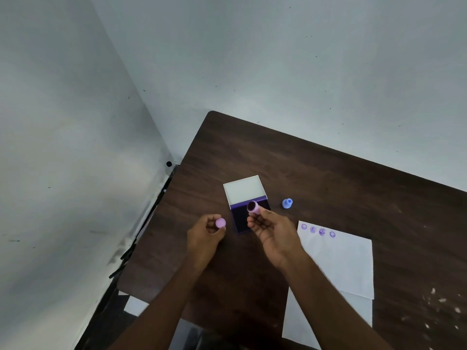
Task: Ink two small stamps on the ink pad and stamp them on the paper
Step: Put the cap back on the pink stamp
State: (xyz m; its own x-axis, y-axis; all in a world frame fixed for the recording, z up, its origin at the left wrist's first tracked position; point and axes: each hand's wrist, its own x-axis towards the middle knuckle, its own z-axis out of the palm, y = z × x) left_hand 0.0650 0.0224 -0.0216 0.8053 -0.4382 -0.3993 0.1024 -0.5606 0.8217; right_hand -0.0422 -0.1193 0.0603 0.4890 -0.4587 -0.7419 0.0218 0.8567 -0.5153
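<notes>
The right hand point(270, 229) pinched a purple stamp point(253, 207) between thumb and fingertips, its dark inked face turned up and away from the palm. The left hand point(206, 234) held the stamp's round purple cap point(220, 223) in curled fingers. Between the two hands, just beyond the right fingertips, lay the open ink pad point(240, 219) on the dark wooden desk point(341, 178), its white lid point(244, 191) standing up on the far side. A blue stamp point(287, 203) stood beyond the right hand, a little to its right and apart from it. The white paper point(338, 263) lay just to the right of the right wrist, with four purple prints point(318, 231) in a row along its far edge.
</notes>
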